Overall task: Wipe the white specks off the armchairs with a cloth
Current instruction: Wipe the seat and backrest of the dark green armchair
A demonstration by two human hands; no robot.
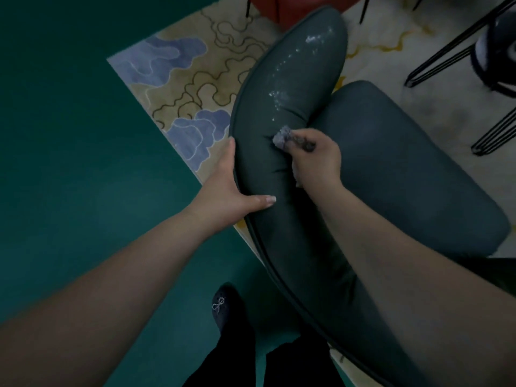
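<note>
A dark teal armchair (282,88) fills the middle, its padded backrest curving from bottom centre up to the top. White specks (282,90) trail along the upper half of the backrest's inner face, thickest near its far end. My right hand (315,160) grips a small crumpled grey cloth (282,136) and presses it on the backrest just below the lowest specks. My left hand (231,188) holds the backrest's outer edge, thumb laid across the padding and fingers hidden behind it. The seat cushion (405,169) lies to the right.
A patterned beige and blue rug (184,82) lies under the chair, ending at green floor (69,135) on the left. Black hairpin legs of other furniture (446,62) stand at the right. A red seat (293,9) is at the top. My foot (226,305) stands by the chair.
</note>
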